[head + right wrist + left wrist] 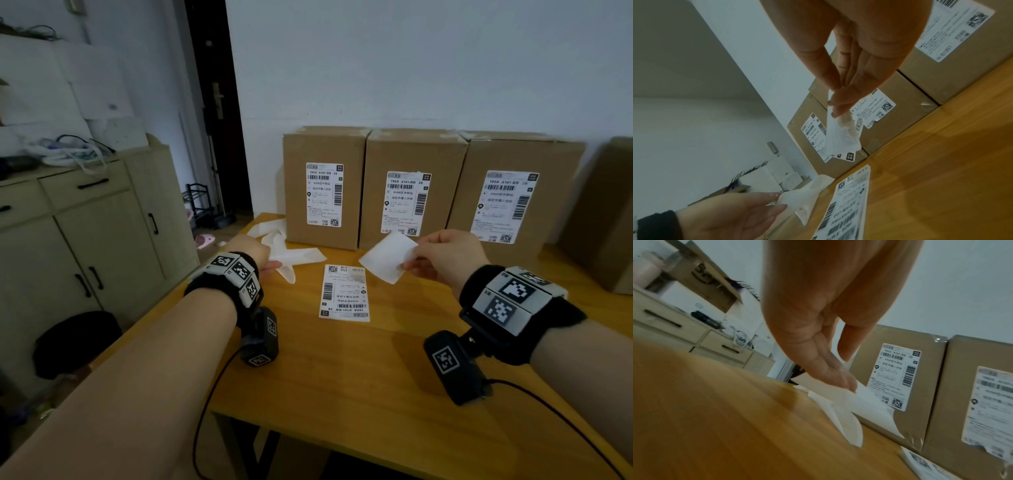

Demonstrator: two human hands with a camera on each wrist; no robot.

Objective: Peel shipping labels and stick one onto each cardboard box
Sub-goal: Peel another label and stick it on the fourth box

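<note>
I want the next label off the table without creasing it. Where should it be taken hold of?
Judging by its pose, the label stack lies flat on the table, so lift a near corner from the near edge, where nothing blocks it; then pinch that corner.

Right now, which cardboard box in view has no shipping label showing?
The brown cardboard box at far right, angled at the table's edge: its visible faces are bare. The three upright boxes along the wall each carry a white label on the front.
</note>
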